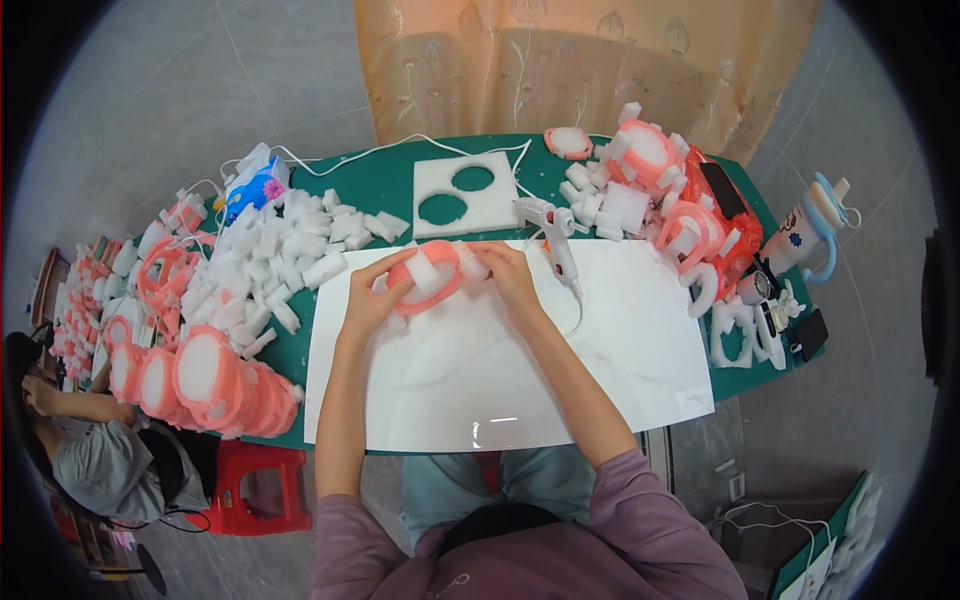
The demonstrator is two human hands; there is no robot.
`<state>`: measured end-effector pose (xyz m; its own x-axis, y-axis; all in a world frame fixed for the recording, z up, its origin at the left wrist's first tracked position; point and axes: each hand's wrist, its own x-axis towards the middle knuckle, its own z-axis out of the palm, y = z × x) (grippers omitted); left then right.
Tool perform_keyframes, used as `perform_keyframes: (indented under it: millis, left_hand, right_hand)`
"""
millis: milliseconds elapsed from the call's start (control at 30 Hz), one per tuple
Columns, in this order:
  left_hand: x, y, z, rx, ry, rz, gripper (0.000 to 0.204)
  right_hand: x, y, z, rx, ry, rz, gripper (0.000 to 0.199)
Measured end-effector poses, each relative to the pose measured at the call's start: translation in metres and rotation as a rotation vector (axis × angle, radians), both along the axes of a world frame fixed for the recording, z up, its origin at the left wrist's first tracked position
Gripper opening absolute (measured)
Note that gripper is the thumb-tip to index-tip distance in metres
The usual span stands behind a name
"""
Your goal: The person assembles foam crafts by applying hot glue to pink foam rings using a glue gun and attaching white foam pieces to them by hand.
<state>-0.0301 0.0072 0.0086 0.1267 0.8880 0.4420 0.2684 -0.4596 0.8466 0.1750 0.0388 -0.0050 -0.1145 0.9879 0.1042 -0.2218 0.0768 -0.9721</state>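
As held: pink foam ring (428, 277) between hands (440, 285).

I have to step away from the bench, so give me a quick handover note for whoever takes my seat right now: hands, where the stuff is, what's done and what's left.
Left hand and right hand both grip one pink ring with white foam blocks stuck to it, held over the white board.
Glue gun lies just right of the right hand, at the board's top edge.
Loose foam blocks are piled to the left; foam sheet with two round cut-outs sits behind the ring.
Done: a row of finished pink rings at the left table edge, more at far right.
Left: the ring in hand looks only partly fitted with blocks.
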Motion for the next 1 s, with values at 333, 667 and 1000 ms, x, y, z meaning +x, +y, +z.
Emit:
perform_keyframes:
  millis: [333,667,1000]
  left_hand:
    - [-0.009,0.002,-0.003,-0.031,-0.023,-0.037,0.041]
    - [-0.03,0.012,-0.024,-0.102,-0.166,-0.081,0.039]
    - [-0.013,0.006,-0.018,0.241,0.012,0.111,0.031]
  right_hand:
    - [0.003,-0.002,0.009,-0.203,0.239,0.147,0.024]
    - [-0.01,-0.014,0.014,-0.072,0.057,0.074,0.021]
    - [-0.014,-0.017,0.013,0.244,-0.01,-0.147,0.014]
